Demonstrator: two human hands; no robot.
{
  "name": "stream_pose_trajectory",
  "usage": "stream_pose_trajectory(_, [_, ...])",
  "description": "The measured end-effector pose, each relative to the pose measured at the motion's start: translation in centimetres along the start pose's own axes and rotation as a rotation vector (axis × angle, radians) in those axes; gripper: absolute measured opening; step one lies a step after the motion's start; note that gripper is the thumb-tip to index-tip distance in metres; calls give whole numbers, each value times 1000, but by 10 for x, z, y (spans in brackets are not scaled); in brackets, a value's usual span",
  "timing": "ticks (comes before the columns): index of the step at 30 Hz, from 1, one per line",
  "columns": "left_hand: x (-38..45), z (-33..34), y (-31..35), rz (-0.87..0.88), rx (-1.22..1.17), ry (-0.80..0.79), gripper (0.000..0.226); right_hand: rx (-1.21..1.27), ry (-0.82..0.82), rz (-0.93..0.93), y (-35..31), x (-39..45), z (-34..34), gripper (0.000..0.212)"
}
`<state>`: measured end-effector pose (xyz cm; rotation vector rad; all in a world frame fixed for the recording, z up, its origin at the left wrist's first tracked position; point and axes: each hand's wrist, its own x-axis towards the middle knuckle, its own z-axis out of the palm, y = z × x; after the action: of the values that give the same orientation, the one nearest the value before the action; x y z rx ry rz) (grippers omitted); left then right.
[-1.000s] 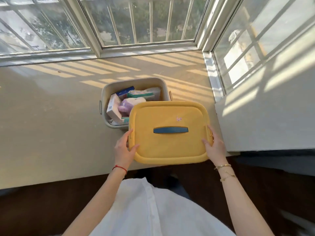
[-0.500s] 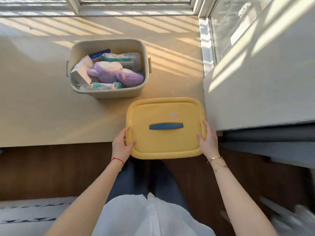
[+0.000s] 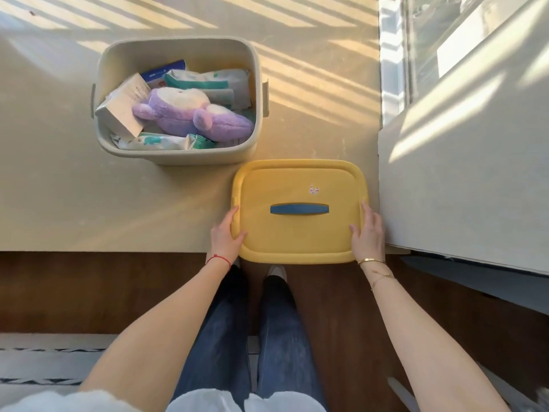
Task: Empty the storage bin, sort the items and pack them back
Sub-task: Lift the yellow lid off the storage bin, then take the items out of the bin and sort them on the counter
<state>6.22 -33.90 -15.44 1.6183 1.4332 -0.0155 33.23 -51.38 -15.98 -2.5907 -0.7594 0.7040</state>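
Note:
A beige storage bin (image 3: 178, 154) stands uncovered on the pale ledge (image 3: 59, 188). Inside lie a purple plush toy (image 3: 190, 114), a white box (image 3: 123, 110), a blue box (image 3: 163, 71) and several wipe packs (image 3: 214, 84). Its yellow lid (image 3: 298, 233) with a blue handle (image 3: 299, 209) sits at the ledge's near edge, to the right of and below the bin, overhanging slightly. My left hand (image 3: 227, 234) grips the lid's left rim. On the right rim, my right hand (image 3: 368, 233) holds the lid.
A white panel (image 3: 463, 185) rises just right of the lid. A window frame (image 3: 392, 69) runs along the far right. Dark wooden floor (image 3: 89, 289) lies below the ledge, with a patterned rug (image 3: 44, 364) at the lower left. My legs are under the lid.
The lid came off the bin and moved toward me and to the right, down to the ledge's near edge. The view tilted down, so the bin's contents show fully.

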Motion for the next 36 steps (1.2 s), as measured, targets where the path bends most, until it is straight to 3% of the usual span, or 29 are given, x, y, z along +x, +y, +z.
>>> stream_pose_trajectory(8, [-1, -9, 2, 98, 119, 6, 61, -191, 11, -5, -6, -3, 1, 58])
stream_pose_trajectory(12, [-13, -37, 10, 179, 142, 68, 51, -146, 49, -31, -26, -9, -12, 53])
stream_pose_trajectory(17, [-38, -108, 25, 344, 181, 212, 36, -32, 119, -232, -93, -28, -36, 46])
stream_pose_trajectory(26, [-41, -255, 27, 336, 229, 368, 33, 28, 158, -475, -231, -54, -39, 42])
stream_pose_trajectory(36, [52, -354, 50, 406, 195, 311, 39, 91, 186, -506, -358, -15, -3, 46])
